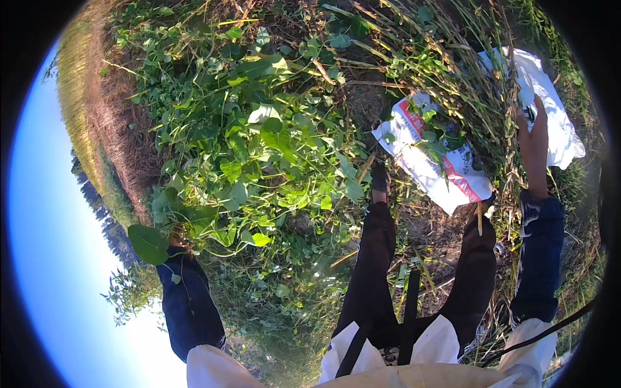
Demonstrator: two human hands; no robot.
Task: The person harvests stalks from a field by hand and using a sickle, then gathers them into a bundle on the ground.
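1. The fingers of the right hand (534, 143) part in a V, pointing away from the body; the pictures do not show whether they grip anything. They lie at the edge of a long bundle of dry, brown-green stalks (446, 55), against glossy white sheeting (561, 123), right of the white plastic sack with red bands (419, 169), the landmark here.
2. The left hand (173, 242) is well to the left of the sack, its fingers mostly hidden among foliage, so I cannot tell how far they are open or whether they hold anything. One broad, rounded green leaf (148, 244) hangs just beside it.
3. From that hand, a sprawling mass of bright green, broad-leaved vines (275, 139) spreads toward the sack's left side.
4. The sack lies flat, tilted, with loose green leaves on its upper face; the stalk bundle passes above it and along its right side.
5. Dark blue sleeves with pale cuffs cover both forearms: the right sleeve (542, 258) below and right of the sack, the left sleeve (189, 304) far to its lower left.
6. Two legs in dark brown trousers (367, 278) stand below the sack, one foot (380, 183) near its left edge.
7. Far left of the sack are reddish-brown dry growth (129, 123) and blue sky (48, 213).
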